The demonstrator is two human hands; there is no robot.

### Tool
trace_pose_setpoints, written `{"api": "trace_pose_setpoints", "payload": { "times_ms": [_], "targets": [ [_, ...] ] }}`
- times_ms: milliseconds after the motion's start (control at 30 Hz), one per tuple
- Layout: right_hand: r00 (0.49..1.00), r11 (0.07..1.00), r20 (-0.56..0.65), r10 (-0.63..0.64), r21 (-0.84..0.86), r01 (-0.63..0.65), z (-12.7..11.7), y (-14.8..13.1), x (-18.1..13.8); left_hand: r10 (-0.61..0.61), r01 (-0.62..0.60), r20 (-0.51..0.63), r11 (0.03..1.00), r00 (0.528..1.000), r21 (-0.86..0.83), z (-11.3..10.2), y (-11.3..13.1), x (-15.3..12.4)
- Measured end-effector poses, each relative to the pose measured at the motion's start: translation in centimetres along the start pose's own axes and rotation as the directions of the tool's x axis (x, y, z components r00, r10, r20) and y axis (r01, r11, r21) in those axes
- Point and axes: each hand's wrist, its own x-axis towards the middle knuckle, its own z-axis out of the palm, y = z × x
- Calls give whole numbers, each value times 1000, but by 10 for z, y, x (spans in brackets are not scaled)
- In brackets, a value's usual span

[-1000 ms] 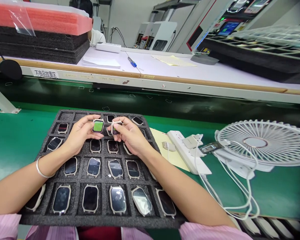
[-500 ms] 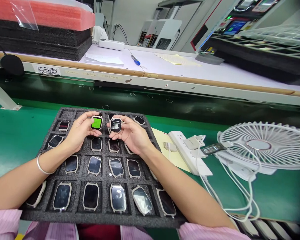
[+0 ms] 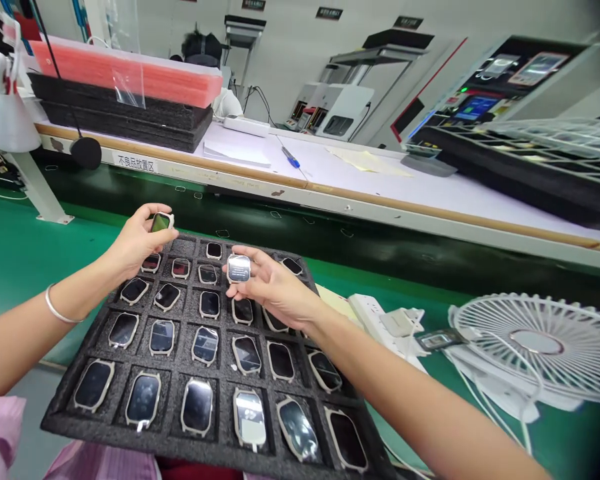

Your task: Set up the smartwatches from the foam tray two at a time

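My left hand (image 3: 139, 241) grips a smartwatch case with a green screen (image 3: 161, 223), raised over the far left corner of the foam tray. Between the fingers of my right hand (image 3: 265, 283) is a second smartwatch case, its lit screen (image 3: 239, 269) showing lines of text too small to read. It is held above the tray's far middle part. The black foam tray (image 3: 100, 427) has rows of square pockets, and most of those in view hold a strapless smartwatch, such as the dark one (image 3: 197, 407) in the front row. My right forearm hides some right-side pockets.
A white power strip (image 3: 367, 312) with plugs and a white fan (image 3: 535, 343) with cables stand to the right. Behind runs a raised shelf (image 3: 320, 180) bearing stacked black foam (image 3: 180, 127), pink foam (image 3: 170, 83), papers and a blue pen (image 3: 291, 157).
My left hand has moved left with its smartwatch, away from my right hand, and has tilted it. The right hand still holds the other one. The view has shifted left and up.
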Motion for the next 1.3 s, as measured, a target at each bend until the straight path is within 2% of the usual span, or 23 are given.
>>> {"api": "trace_pose_setpoints", "payload": {
  "times_ms": [133,233,300,367,433,500,633,800,933,1000,1100,1233,1300],
  "targets": [
    [999,982,48,21,-189,-12,4,1,19,60,-48,-50,977,997,210,-28,-26,9],
    [996,911,90,19,-412,20,7,7,48,143,-119,-29,908,989,403,-42,-44,20],
    [993,762,104,-60,-638,113,11,10,71,156,-136,8,832,988,538,-48,-51,28],
    [976,497,122,-180,-845,197,17,13,93,152,-143,46,731,987,668,-50,-53,36],
    [960,247,118,-254,-952,182,25,16,114,161,-163,80,613,984,773,-49,-54,43],
    [960,124,77,-270,-986,114,31,20,130,169,-174,98,526,981,832,-44,-55,48],
    [970,89,24,-242,-995,47,36,30,151,158,-171,111,444,981,880,-34,-65,56],
    [990,140,20,-137,-989,40,20,31,153,122,-195,161,365,979,910,-31,-74,60],
    [977,162,14,-214,-985,50,-9,14,134,66,-225,215,332,974,916,-45,-62,60],
    [966,149,-22,-258,-989,17,-24,4,118,16,-241,250,329,968,913,-55,-53,62],
    [962,125,-98,-256,-990,-68,-43,-4,93,-62,-249,285,338,956,908,-68,-43,68],
    [957,105,-168,-235,-984,-147,-58,-2,71,-85,-268,308,308,948,913,-71,-35,75],
    [959,63,-180,-218,-983,-171,-63,0,66,-90,-286,319,267,943,920,-67,-29,77]
  ]
}}
